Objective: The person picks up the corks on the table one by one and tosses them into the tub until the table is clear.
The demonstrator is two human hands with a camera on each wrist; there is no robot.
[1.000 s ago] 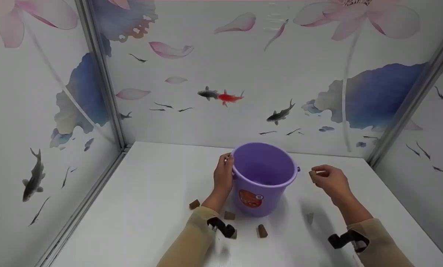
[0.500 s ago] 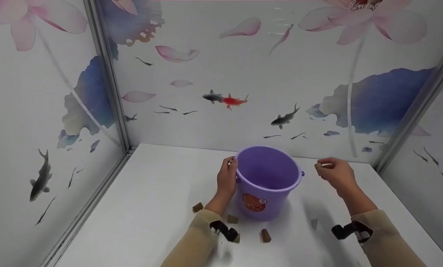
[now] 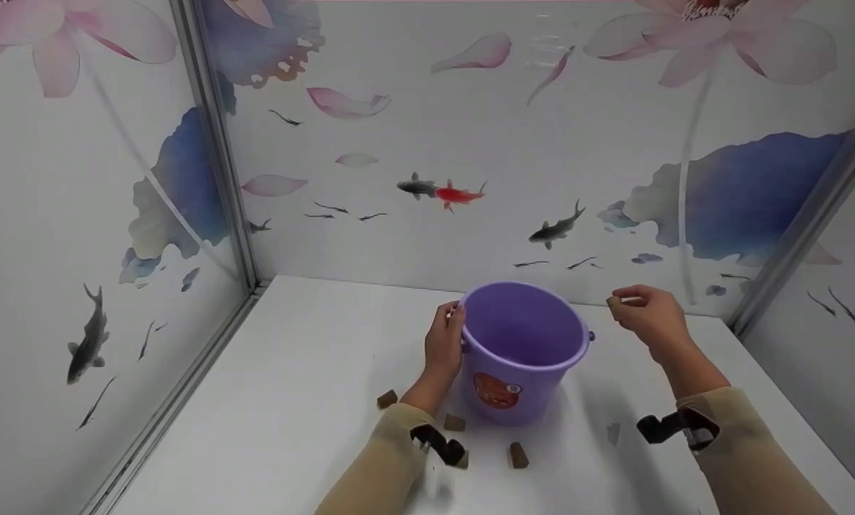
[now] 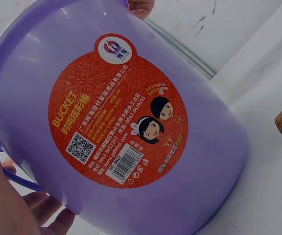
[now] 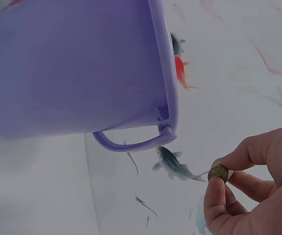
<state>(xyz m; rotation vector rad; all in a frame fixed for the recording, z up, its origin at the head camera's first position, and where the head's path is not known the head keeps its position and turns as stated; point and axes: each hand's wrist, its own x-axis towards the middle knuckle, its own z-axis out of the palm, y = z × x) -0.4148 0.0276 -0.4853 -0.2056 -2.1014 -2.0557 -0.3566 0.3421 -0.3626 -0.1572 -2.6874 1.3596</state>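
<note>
A purple bucket [image 3: 526, 386] with a red label stands upright on the white table. My left hand [image 3: 444, 343] grips its left side just below the rim; in the left wrist view, fingers [image 4: 45, 208] lie by the bucket's side and handle [image 4: 21, 181]. Raised to the right of the bucket, apart from its rim, my right hand [image 3: 652, 322] pinches a small tapered cork [image 5: 218, 171] between thumb and fingertips. Several more corks lie in front of the bucket, among them one cork [image 3: 387, 398] by the left forearm and another cork [image 3: 519, 455] nearer me.
White panels [image 3: 370, 243] painted with fish and lotus flowers enclose the table [image 3: 313, 343] at the back and sides. Metal posts [image 3: 220, 143] stand at the corners. One cork [image 3: 462, 460] is partly hidden behind the left wrist camera mount [image 3: 438, 443].
My right hand has risen with the cork, from beside the bucket's rim to above it. The left hand keeps its grip on the bucket. The head view has shifted slightly.
</note>
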